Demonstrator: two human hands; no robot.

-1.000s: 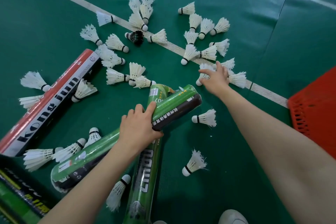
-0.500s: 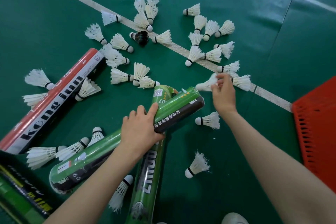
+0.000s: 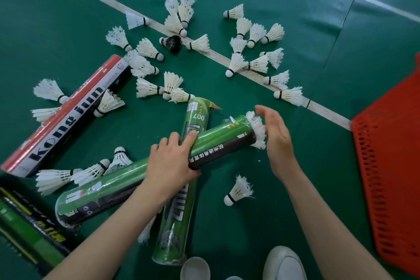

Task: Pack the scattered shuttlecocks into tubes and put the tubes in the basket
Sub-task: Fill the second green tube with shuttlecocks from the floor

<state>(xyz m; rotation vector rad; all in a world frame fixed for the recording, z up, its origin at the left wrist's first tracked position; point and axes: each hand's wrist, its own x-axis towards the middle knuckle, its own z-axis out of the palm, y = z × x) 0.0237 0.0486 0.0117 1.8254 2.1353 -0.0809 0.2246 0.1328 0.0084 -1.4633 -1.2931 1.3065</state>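
The left forearm comes in from the lower left of the frame. The left hand (image 3: 169, 161) wraps around the middle of a green-and-black tube (image 3: 218, 141), with its fingers curled over the top and its thumb on the near side. This tube lies slanted from lower left to centre right, across a second green tube (image 3: 175, 223) that points up the frame beneath it.

The right forearm comes in from the lower right. The right hand (image 3: 276, 138) is held flat with straight fingers, grasping nothing, and its palm faces the tube's open end. It rests against the white feathers of a shuttlecock (image 3: 256, 129) that sticks partway out of that end.

Loose shuttlecocks (image 3: 237, 65) are spread over the green floor (image 3: 295, 29) in the upper middle of the frame, many of them along a white line (image 3: 327, 115). One of them is a black shuttlecock (image 3: 172, 42). A single shuttlecock (image 3: 238, 191) lies just below the right wrist, and a few more lie at centre left.

A red, white and black tube (image 3: 68, 116) lies at the left, and a dark tube (image 3: 22, 229) sits in the lower left corner. The red basket (image 3: 391, 177) stands at the right edge, well apart from the held tube.
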